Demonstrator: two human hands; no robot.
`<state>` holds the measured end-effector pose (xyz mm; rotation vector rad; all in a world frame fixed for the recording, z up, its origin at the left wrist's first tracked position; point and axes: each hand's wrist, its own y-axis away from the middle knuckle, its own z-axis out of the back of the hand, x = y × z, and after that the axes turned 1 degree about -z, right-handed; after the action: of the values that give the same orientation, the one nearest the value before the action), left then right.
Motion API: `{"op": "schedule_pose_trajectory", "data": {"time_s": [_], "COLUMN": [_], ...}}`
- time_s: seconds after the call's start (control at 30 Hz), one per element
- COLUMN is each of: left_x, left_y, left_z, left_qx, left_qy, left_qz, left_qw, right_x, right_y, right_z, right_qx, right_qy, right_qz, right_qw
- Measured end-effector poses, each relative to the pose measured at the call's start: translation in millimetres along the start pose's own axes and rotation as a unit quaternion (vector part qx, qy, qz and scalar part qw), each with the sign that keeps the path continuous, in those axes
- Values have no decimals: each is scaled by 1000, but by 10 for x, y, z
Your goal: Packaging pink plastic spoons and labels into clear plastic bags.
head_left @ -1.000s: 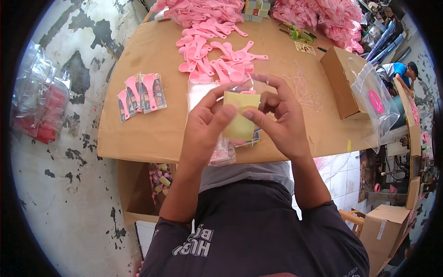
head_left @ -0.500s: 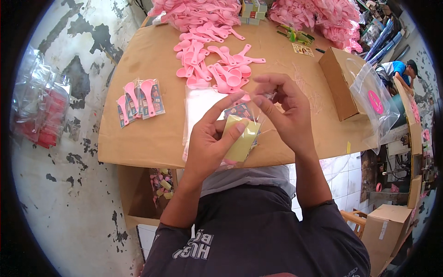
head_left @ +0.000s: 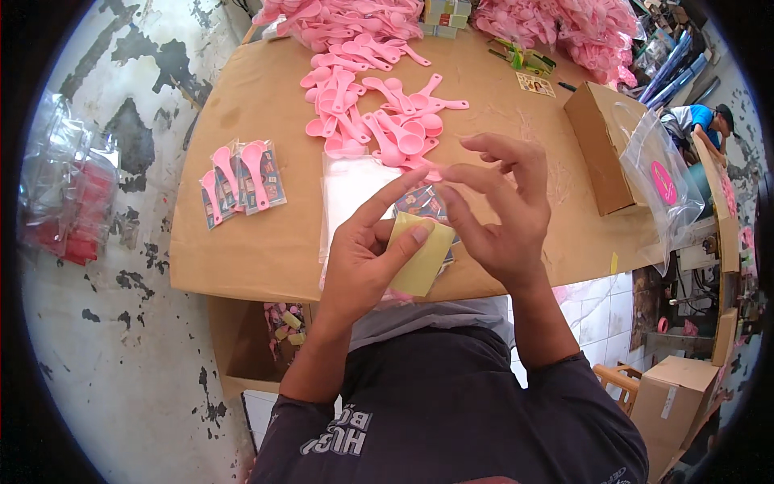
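My left hand (head_left: 360, 256) grips a pale yellow card (head_left: 425, 260), thumb pressed on its face and index finger stretched toward the right hand. Above the card's upper edge, my right hand (head_left: 509, 230) is raised with fingers curved and apart; I see nothing in it. Behind the hands lie a dark printed card (head_left: 413, 202) in clear film and a pile of clear plastic bags (head_left: 343, 194). Just beyond, loose pink measuring spoons (head_left: 339, 101) are heaped. To the left are several bagged pink spoons on dark printed cards (head_left: 254, 176).
Large pink spoon piles (head_left: 556, 36) fill the table's far side, with small boxes (head_left: 443, 16) between them. A cardboard box (head_left: 601, 149) and a clear bag (head_left: 669, 189) stand at the right edge. Below the table's left is an open carton (head_left: 242, 343). A person (head_left: 701, 121) bends at far right.
My right hand's thumb and index finger have come closer together near the card's top. The yellow card has tilted and moved slightly toward me in my left hand.
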<state>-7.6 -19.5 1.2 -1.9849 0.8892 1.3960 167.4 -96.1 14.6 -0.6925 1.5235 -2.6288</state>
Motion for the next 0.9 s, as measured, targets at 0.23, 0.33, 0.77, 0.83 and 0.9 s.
{"op": "schedule_pose_trajectory", "data": {"time_s": [0.23, 0.33, 0.77, 0.83, 0.9], "left_x": [119, 155, 33, 150, 124], "left_y": [-45, -57, -87, -121, -118], "left_z": [92, 166, 142, 146, 155], "left_qx": [9, 21, 49, 19, 25], "left_qy": [-38, -93, -179, -164, -179], "left_qz": [-11, -8, 40, -49, -44], "left_qw": [999, 995, 982, 985, 983], "right_x": [-26, -63, -105, -110, -117], "right_y": [-24, -23, -51, -54, -62], "right_z": [-113, -113, -81, -85, -90], "right_qx": [22, 33, 45, 41, 38], "right_qy": [36, 38, -1, 33, 36], "right_qz": [-5, -14, -31, -2, 4], "right_qw": [999, 999, 999, 999, 999]}}
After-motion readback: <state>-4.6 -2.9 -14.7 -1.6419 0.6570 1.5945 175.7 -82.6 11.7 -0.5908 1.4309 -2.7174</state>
